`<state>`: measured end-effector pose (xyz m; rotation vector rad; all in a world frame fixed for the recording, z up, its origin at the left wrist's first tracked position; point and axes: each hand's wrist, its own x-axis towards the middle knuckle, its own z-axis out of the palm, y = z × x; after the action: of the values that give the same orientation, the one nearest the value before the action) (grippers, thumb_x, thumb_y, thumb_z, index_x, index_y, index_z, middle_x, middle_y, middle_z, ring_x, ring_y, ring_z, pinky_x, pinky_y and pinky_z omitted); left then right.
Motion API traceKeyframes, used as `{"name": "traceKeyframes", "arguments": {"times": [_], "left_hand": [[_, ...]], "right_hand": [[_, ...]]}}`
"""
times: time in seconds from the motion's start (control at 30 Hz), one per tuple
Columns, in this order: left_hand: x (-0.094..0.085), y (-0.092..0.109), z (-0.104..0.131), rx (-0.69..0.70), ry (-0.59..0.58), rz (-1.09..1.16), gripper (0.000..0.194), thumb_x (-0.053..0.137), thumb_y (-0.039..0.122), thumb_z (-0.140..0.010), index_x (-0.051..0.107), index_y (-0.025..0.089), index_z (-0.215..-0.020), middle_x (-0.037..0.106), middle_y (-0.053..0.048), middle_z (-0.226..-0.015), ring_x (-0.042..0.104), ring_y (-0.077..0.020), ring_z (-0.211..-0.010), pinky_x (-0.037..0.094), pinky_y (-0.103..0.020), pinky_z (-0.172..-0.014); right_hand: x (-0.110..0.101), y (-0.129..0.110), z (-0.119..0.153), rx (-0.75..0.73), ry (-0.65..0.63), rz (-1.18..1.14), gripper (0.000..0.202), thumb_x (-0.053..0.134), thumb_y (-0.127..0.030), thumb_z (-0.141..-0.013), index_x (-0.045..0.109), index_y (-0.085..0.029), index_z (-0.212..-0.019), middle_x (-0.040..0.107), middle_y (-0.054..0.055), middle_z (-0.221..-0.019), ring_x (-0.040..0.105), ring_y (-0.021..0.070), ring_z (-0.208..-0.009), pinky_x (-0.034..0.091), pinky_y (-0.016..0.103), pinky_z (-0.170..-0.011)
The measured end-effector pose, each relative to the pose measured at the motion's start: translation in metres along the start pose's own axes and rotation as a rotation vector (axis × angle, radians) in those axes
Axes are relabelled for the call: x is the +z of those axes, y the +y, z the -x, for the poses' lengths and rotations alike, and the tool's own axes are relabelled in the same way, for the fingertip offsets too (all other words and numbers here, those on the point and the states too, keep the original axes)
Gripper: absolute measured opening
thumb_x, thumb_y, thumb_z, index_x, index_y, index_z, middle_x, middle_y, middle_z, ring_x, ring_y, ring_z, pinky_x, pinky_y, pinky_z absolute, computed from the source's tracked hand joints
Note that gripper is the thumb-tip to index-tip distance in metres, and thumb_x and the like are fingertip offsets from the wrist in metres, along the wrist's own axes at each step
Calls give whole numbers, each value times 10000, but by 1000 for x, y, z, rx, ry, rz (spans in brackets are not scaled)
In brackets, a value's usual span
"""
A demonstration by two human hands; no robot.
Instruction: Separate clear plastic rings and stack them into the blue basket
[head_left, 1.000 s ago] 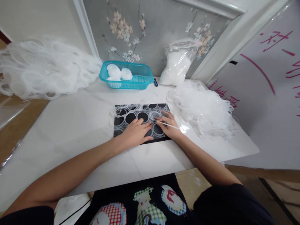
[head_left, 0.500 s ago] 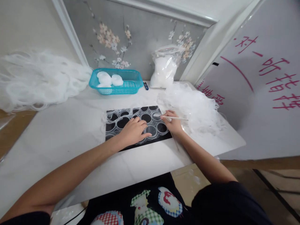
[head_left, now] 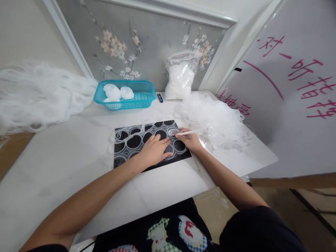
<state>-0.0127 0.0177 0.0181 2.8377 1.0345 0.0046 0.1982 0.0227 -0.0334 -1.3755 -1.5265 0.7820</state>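
A black sheet (head_left: 133,141) covered with pale translucent rings lies on the white table. My left hand (head_left: 155,150) rests on the middle of it, palm down with fingers spread. At the sheet's right side, my right hand (head_left: 189,140) grips a thin white stick (head_left: 193,132) between thumb and fingers. The stick's tip is at a ring in the upper right part of the sheet. Loose clear strips (head_left: 131,134) lie over the sheet's upper left part.
Behind the sheet are a blue basket (head_left: 139,103) with white rolls, small dark snips (head_left: 160,98) and a clear bag (head_left: 180,78) of white material. White translucent rings are heaped at right (head_left: 217,120) and far left (head_left: 44,94). A whiteboard (head_left: 278,140) stands at right.
The view has shifted slightly. My left hand has slid a little to the right over the sheet, closer to my right hand. The stick in my right hand has changed its tilt.
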Motion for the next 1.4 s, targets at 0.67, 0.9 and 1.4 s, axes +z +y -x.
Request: {"name": "traceKeyframes", "arguments": {"times": [0.67, 0.9, 1.4], "left_hand": [[3, -2, 0, 22, 17, 41, 502, 539, 499, -924, 594, 179, -1308, 549, -81, -1409, 507, -292, -1140, 393, -398, -914], [-38, -54, 8, -35, 212, 80, 452, 464, 481, -949, 632, 192, -1253, 620, -77, -1311, 541, -262, -1137, 384, -383, -1005], [-24, -163, 61, -565, 197, 152, 194, 485, 295, -867, 626, 165, -838, 657, -82, -983, 614, -217, -952, 456, -293, -857]], "right_hand": [[-74, -59, -82, -189, 504, 856, 218, 415, -162, -884, 629, -173, -924, 666, 129, -1016, 453, 326, -1216, 132, 654, -1083], [-109, -65, -100, 101, 499, 1042, 45, 597, -113, -748, 640, -100, -754, 667, 211, -988, 465, 409, -1186, 311, 625, -982], [59, -24, -18, -50, -143, 1, 220, 654, -411, -784, 731, -209, -825, 758, 74, -919, 691, 278, -918, 512, 448, -866]]}}
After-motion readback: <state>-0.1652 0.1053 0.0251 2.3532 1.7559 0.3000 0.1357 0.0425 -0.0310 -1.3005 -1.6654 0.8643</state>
